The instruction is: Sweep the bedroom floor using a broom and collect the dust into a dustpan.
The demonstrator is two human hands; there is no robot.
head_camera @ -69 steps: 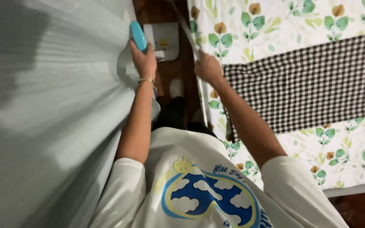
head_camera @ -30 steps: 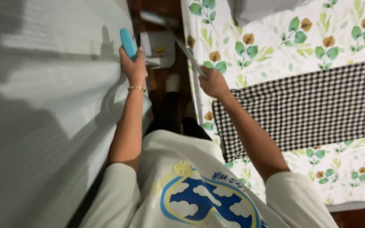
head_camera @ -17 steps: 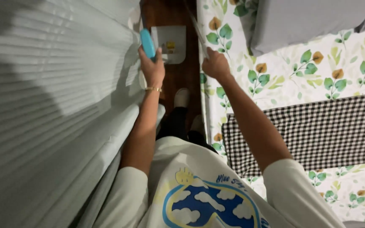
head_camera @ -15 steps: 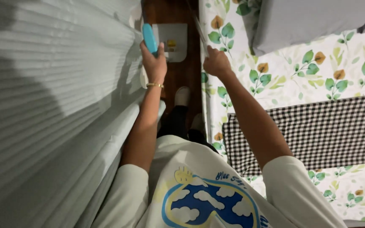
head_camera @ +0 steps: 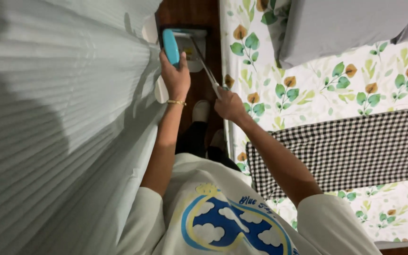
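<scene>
Hands apart at upper centre: our left hand [head_camera: 175, 78] grips a blue handle [head_camera: 170, 46]. Our right hand [head_camera: 230, 104] clasps a thin pole [head_camera: 204, 63] beside the bed [head_camera: 308, 89].

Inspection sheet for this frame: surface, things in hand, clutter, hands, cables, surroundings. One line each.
Surface: dark wooden floor in a narrow gap between curtain and bed.
Things in hand: teal handle of a mop; thin pale pole running down to a flat white mop head on the floor.
Clutter: nothing seen.
Hands: left hand closed on the teal handle, gold bracelet at the wrist; right hand closed on the pole lower down.
Cables: nothing seen.
Surroundings: pleated pale curtain on the left; bed with leaf-print sheet, grey pillow and black-and-white checked cloth on the right; white-socked feet below.
</scene>
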